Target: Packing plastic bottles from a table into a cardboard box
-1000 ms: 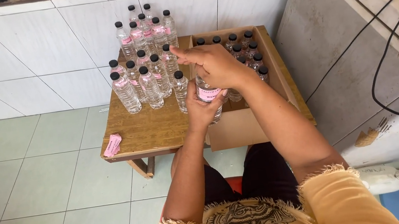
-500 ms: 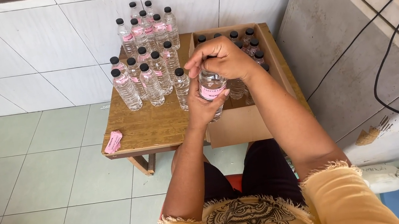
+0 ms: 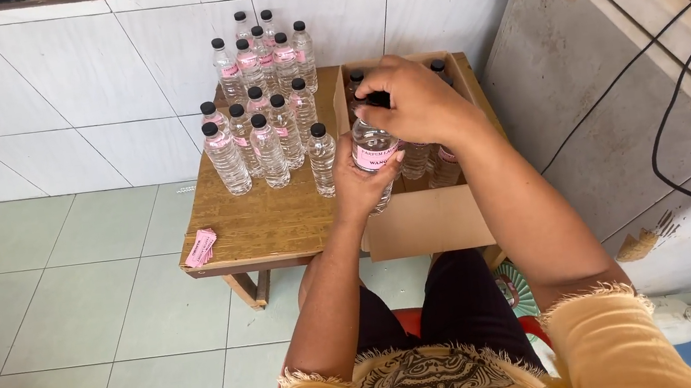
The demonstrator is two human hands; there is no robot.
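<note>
Since half a second ago my view has drifted slightly; I see the low wooden table (image 3: 260,224), the open cardboard box (image 3: 426,219), my right hand (image 3: 414,103) clamped on the cap, left hand (image 3: 362,184) gripping the clear pink-labelled plastic bottle (image 3: 374,152) over the box.

Thirteen clear plastic bottles with black caps and pink labels (image 3: 271,149) stand on one small wooden table (image 3: 264,223). One more such bottle (image 3: 375,155) is held up. One brown cardboard box (image 3: 426,220) holds several others, uncountable. One stack of pink paper labels (image 3: 201,248) lies there.
</note>
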